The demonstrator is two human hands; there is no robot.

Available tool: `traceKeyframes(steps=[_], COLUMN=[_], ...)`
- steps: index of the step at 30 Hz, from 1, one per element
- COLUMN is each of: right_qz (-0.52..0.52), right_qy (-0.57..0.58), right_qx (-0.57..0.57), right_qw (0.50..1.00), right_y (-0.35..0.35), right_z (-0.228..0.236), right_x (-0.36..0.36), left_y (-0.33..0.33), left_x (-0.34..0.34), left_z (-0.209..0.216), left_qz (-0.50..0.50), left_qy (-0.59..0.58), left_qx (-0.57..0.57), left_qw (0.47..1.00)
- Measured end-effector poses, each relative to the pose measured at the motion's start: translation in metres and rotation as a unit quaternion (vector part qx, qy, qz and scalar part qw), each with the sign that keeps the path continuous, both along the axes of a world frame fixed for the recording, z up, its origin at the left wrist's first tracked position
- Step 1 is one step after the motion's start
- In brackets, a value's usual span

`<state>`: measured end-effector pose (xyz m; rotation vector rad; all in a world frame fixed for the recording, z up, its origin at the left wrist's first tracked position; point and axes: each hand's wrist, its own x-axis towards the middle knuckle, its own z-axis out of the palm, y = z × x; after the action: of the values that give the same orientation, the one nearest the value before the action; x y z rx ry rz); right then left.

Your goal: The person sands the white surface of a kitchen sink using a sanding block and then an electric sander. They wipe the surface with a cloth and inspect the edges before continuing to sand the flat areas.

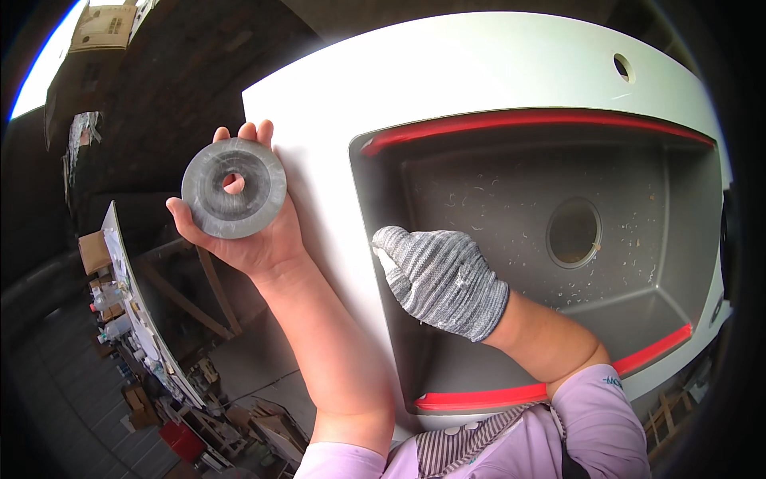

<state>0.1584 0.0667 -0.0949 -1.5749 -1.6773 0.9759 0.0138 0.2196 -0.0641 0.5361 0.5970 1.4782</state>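
My bare left hand (267,231) holds a grey round disc (203,203) with a hole through its middle. The palm is behind the disc, and fingertips show past its top and left rim. A finger shows pink through the hole. My right hand (447,281), in a grey striped knit glove, is closed at the left edge of a dark grey sink basin (495,191). A small whitish patch shows by its thumb; what the fingers hold, if anything, is hidden. The basin is set in a white countertop (319,136) and has light specks and a round drain hole (574,232).
Red tape (542,120) runs along the basin's far edge, and another red strip (479,397) follows the near edge. A small round hole (624,69) pierces the countertop at the far right. To the left stands a table (152,311) cluttered with bottles and boxes, with a red box (182,441) below.
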Motion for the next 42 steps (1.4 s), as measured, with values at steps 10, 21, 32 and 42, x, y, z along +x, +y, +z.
traceKeyframes(steps=[10, 21, 32, 42], right_qz=[0.009, 0.014, 0.016, 0.042], right_qy=[-0.023, -0.017, -0.023, -0.061], right_qx=[0.002, -0.006, 0.011, 0.070], right_qw=[1.000, 1.000, 1.000, 0.995], right_y=[-0.003, -0.007, -0.012, -0.024], right_z=[0.000, 0.001, 0.002, -0.010], right_x=[-0.002, -0.004, -0.006, -0.014], left_y=[0.000, 0.001, 0.001, 0.002], left_x=[0.000, 0.001, 0.001, -0.002], left_z=[-0.001, -0.001, -0.001, -0.003], left_qz=[-0.001, 0.008, 0.004, -0.007], left_qy=[0.005, 0.014, 0.002, -0.001], left_qx=[0.007, 0.005, 0.005, 0.014], left_qw=[1.000, 1.000, 1.000, 1.000])
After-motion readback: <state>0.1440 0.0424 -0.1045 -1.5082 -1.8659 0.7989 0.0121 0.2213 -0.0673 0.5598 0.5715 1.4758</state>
